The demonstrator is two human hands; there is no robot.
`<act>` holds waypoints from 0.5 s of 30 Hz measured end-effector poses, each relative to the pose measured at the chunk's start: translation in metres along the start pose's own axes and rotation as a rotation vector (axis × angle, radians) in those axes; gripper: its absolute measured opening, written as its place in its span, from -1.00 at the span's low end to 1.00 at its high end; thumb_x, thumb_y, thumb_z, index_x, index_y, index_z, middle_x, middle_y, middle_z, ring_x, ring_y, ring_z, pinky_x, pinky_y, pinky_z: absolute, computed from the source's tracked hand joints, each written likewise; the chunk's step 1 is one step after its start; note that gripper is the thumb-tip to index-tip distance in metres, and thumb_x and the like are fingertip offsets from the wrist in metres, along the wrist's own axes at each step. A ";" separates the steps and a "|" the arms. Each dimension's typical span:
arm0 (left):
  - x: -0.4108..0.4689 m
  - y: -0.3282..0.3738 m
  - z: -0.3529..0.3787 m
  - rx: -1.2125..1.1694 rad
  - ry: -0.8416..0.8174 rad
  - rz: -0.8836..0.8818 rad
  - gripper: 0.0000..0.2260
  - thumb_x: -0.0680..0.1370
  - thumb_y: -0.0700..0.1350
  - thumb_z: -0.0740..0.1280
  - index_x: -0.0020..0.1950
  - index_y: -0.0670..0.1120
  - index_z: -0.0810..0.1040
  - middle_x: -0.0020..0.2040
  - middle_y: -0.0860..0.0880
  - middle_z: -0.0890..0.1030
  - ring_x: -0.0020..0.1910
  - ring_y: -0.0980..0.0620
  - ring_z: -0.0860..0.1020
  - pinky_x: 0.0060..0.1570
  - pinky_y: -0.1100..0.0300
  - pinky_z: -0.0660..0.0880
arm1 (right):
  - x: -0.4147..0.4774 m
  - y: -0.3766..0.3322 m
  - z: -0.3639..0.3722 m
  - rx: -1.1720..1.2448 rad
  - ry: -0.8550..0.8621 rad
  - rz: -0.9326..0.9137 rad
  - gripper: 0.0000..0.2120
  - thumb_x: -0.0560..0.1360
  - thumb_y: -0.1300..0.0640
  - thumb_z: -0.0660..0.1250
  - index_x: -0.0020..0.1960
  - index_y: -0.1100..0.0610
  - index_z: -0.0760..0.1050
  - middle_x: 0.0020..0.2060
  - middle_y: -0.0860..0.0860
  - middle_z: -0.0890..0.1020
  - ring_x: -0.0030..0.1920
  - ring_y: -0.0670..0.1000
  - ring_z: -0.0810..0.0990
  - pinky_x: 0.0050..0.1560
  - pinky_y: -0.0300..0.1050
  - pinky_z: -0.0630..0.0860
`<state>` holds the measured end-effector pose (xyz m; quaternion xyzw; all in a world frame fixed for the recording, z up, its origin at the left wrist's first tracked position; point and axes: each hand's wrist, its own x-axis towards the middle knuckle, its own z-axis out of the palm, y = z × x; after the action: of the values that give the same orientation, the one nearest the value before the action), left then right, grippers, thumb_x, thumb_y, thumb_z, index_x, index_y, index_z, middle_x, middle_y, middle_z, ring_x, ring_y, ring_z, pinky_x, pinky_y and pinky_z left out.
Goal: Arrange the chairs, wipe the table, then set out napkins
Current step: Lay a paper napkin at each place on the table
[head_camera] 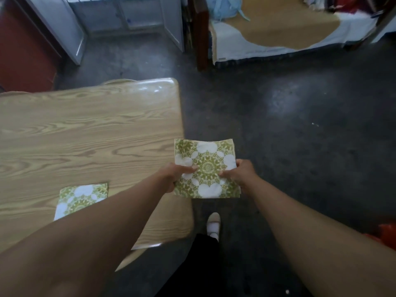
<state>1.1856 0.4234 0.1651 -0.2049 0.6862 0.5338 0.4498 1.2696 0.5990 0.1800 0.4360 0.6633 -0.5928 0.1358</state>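
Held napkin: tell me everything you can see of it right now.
The napkin is square, white with an olive-green mandala print and round white patches, and looks like thin paper. It is spread flat, print up, roughly level, its far edge slightly bowed. The left hand pinches its left edge and the right hand its right edge, thumbs on top. It hangs in the air just past the right edge of the table, mostly over the dark floor. Folded or single, I cannot tell.

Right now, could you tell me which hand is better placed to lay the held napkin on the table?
Probably the left hand: it grips the napkin at the table edge, while the right hand holds it out over the floor.
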 end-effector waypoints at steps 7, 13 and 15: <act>0.058 0.073 0.044 -0.224 -0.054 0.100 -0.68 0.40 -0.25 0.51 0.12 -0.26 0.58 -0.01 -0.22 0.68 -0.16 -0.14 0.67 -0.36 0.07 0.62 | 0.072 -0.077 -0.039 0.013 0.100 -0.012 -0.61 0.38 0.34 0.50 0.18 0.31 0.52 0.13 0.21 0.63 0.06 0.19 0.65 0.03 0.03 0.60; 0.084 0.135 0.069 -0.318 -0.050 0.107 -0.80 0.47 -0.23 0.44 0.07 -0.24 0.58 -0.04 -0.19 0.68 -0.14 -0.13 0.67 -0.24 0.02 0.63 | 0.125 -0.138 -0.065 0.015 0.086 -0.003 -0.61 0.41 0.33 0.48 0.22 0.30 0.52 0.11 0.18 0.64 0.03 0.19 0.66 -0.03 0.02 0.60; 0.091 0.153 0.071 -0.324 -0.044 0.116 -0.75 0.49 -0.20 0.43 0.13 -0.24 0.56 0.02 -0.22 0.66 -0.05 -0.18 0.65 -0.12 -0.04 0.61 | 0.138 -0.154 -0.072 0.004 0.078 -0.009 -0.62 0.43 0.31 0.47 0.22 0.29 0.53 0.11 0.19 0.64 0.03 0.18 0.66 -0.01 0.01 0.61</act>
<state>1.0512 0.5595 0.1712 -0.2228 0.5919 0.6668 0.3941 1.0997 0.7348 0.2050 0.4562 0.6688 -0.5773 0.1061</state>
